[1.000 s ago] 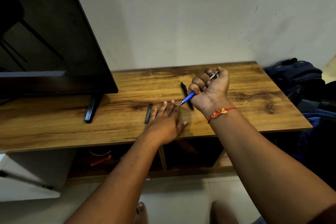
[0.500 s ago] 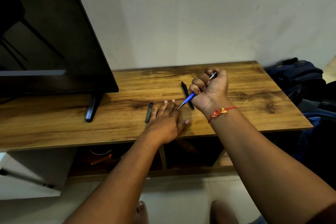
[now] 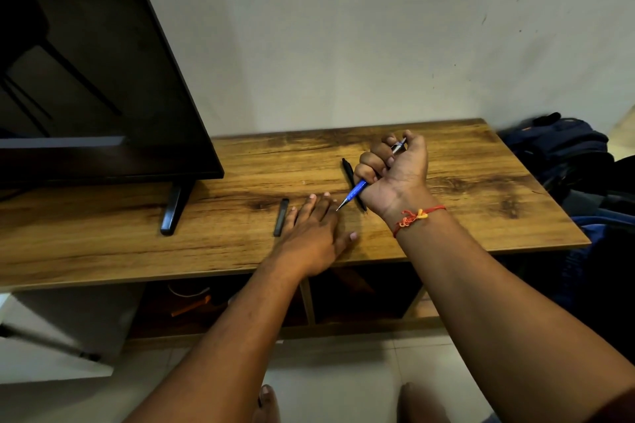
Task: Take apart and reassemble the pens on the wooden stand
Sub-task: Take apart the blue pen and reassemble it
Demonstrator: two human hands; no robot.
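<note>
1. The right hand (image 3: pixel 395 175) is curling into a fist around a blue-barrelled pen with a silver tip and a silver clicker end (image 3: pixel 355 189), fingers wrapped tight, thumb lying by the upper end.
2. That pen is slanting through the fist: its metal point is sticking out below the little finger and aiming down toward the fingertips of the left hand (image 3: pixel 314 233), just short of them; whether the two are touching cannot be told.
3. The left hand is lying flat, palm down and fingers loosely spread, on the brown wood-grain stand top (image 3: pixel 464 196), gripping nothing.
4. A slim black pen (image 3: pixel 348 170) is lying on the wood just behind the right fist, partly hidden by it, its far end pointing away from the person.
5. A short black pen cap or barrel piece (image 3: pixel 280 217) is resting on the wood just beside the left hand's outer fingers, on the side away from the right hand.
6. A red and yellow thread band (image 3: pixel 414 216) is circling the right wrist.
7. Beneath the hands, the stand's open shelf compartments (image 3: pixel 360 299) are sitting in shadow; the one below the left forearm is holding an orange stick-like object (image 3: pixel 190 306) and a pale curved item too dim to identify.
8. Well beyond the left hand, a black flat-screen television on a black foot (image 3: pixel 103 79) is standing on the same top.
</note>
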